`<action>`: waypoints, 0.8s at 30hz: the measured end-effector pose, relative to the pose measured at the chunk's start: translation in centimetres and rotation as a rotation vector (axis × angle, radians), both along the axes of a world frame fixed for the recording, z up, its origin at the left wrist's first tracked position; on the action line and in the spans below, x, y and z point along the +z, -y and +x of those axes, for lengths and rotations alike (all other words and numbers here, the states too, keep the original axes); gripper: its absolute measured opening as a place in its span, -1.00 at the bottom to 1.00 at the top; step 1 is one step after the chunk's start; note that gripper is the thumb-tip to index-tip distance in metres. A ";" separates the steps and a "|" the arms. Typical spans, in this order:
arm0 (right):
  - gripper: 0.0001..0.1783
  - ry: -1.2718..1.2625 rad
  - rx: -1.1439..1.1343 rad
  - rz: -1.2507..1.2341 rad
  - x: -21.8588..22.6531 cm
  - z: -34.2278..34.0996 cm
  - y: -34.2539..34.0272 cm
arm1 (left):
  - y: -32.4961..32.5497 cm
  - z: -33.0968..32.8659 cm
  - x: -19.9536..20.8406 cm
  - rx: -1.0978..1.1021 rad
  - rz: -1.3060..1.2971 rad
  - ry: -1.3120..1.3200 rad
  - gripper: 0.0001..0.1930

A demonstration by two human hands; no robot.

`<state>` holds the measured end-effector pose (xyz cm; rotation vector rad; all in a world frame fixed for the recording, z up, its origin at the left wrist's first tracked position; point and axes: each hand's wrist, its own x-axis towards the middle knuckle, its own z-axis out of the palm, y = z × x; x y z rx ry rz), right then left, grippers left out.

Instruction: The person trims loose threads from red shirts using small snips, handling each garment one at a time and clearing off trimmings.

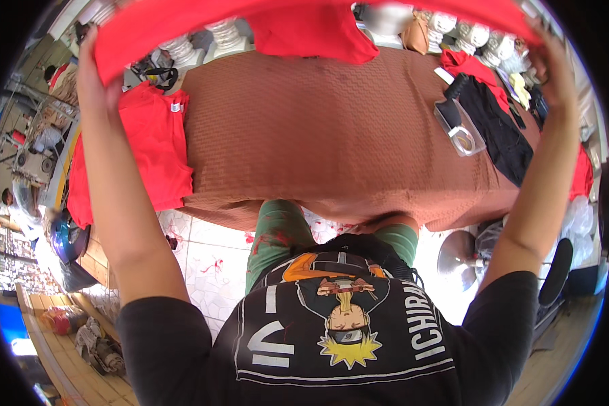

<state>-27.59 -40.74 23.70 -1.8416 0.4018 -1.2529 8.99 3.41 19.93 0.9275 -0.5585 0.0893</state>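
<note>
A wide piece of red cloth [311,30] is stretched between my raised hands, above the far side of the table. My left hand [101,84] grips its left end, and my right hand [550,68] has hold of the other end; some of those fingers are hidden by the cloth. The middle of the cloth hangs down in a broad flap. Below my left forearm lies a red garment [135,152] with a small white label. On the right, near my right forearm, a black garment [497,128] rests beside another red cloth [479,73].
A brown textured cloth [304,128] covers the table. A clear plastic case [465,135] lies on its right part. White balusters [227,37] line the far edge. A fan [457,256] stands at lower right; red scraps [213,265] litter the tiled floor.
</note>
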 end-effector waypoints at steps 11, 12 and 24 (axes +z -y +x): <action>-0.84 -0.849 0.228 0.361 -27.7 -2.3 -3.9 | -6.5 -2.3 -28.1 0.153 0.906 -0.427 -0.66; -0.84 -0.826 0.217 0.348 -28.1 -2.6 -3.5 | -6.9 -2.2 -28.8 0.365 1.041 -0.203 -0.66; -0.81 -0.892 0.302 0.099 -28.2 1.2 -8.5 | 15.9 -20.2 -27.3 -0.267 1.107 0.695 -0.78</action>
